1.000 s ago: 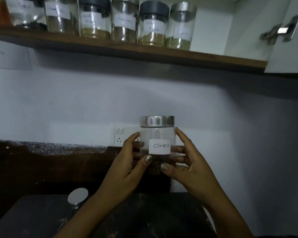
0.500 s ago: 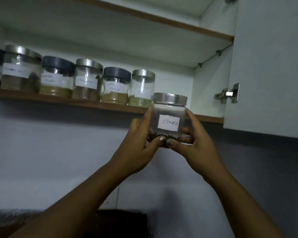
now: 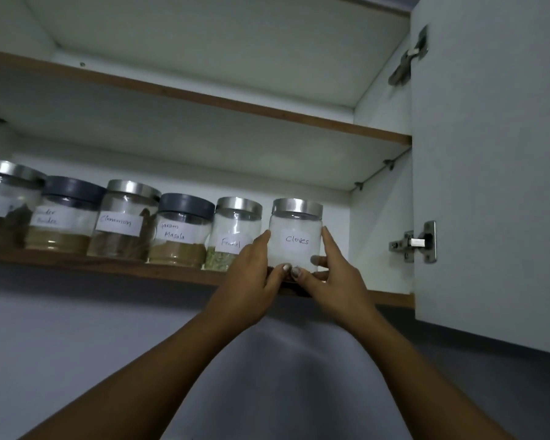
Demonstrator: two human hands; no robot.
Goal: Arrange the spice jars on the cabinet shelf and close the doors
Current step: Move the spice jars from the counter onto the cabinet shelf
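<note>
Grips the Cloves jar (image 3: 296, 239), dark cloves at its bottom, between left hand (image 3: 251, 290) and right hand (image 3: 334, 284) at the front edge of the shelf (image 3: 108, 266). Just left, Fennel jar (image 3: 232, 227) with green seeds, partly behind the left hand; open cabinet door (image 3: 489, 185) at right.

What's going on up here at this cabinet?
A person is holding the cloves jar with both hands, the left hand and the right hand on either side of it. The jar is at the front edge of the lower shelf, at the right end of a row, just right of the fennel jar. The thumbs hide its base, so I can't tell if it is set down. The right cabinet door is open.
</note>
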